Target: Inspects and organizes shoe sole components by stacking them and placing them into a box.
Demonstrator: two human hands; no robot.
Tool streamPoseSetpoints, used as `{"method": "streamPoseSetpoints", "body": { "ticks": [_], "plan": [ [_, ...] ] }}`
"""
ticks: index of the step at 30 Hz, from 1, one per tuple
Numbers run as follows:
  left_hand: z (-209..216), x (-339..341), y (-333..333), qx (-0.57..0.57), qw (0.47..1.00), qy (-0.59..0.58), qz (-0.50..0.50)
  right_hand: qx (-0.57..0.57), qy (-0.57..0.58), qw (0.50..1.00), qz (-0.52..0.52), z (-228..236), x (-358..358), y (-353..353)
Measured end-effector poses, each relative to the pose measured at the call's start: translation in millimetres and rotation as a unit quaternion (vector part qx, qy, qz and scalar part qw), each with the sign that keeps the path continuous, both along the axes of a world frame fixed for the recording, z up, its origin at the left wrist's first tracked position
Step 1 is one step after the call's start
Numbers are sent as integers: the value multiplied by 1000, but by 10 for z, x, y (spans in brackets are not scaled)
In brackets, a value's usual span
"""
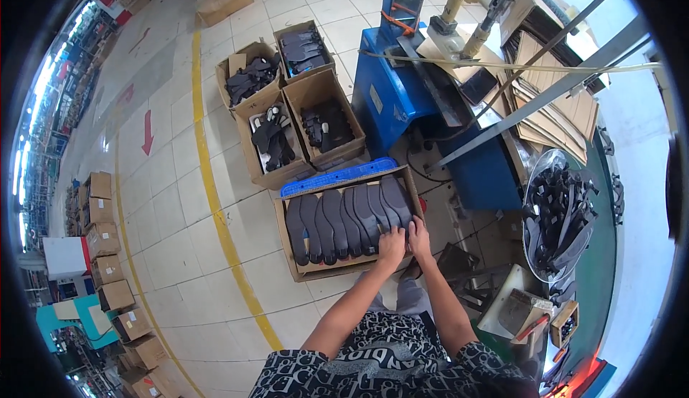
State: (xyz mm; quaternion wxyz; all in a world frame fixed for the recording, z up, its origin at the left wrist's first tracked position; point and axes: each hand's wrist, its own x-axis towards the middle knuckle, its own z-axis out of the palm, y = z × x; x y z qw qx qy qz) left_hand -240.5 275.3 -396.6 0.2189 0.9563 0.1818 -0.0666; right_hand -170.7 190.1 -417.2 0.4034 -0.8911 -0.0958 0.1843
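Dark grey shoe soles [331,222] stand on edge in a row, packed side by side in an open cardboard box [301,277] on the floor before me. Both my arms reach down to the box's near right corner. My left hand [392,246] has its fingers curled over the heel end of a sole at the right of the row. Close beside it, my right hand [418,239] grips the same end of the row, against the box's right wall. The fingertips of both hands are partly hidden among the soles.
Behind the box lies a blue plastic crate [337,178], with several open cartons [262,177] of dark parts beyond. A blue machine [391,86] stands at the right. On the green bench, a round basket [560,215] holds black pieces. A yellow floor line [215,200] runs at left.
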Motion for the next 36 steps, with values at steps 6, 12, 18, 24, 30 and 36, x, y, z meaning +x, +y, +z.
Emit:
{"method": "streamPoseSetpoints", "body": {
  "ticks": [6, 12, 18, 24, 30, 36],
  "plan": [
    [277, -70, -410, 85, 994, -74, 15, 47, 26, 997, 61, 59, -57, -337],
    [482, -489, -592, 8, 998, -68, 2, 43, -56, 975, 209, 160, 23, -409],
    [777, -667, -142, -51, 992, -103, 57, 44, -43, 973, 223, 76, 47, -506],
    [128, -722, 334, -86, 991, -93, 48, 52, -48, 978, 197, 200, -65, -332],
    [86, -731, 452, -82, 992, -93, 13, 38, -82, 988, 122, 134, -90, -283],
    [169, -553, 190, -32, 996, -85, 8, 51, -70, 990, 115, 118, -107, -293]
  ]
}}
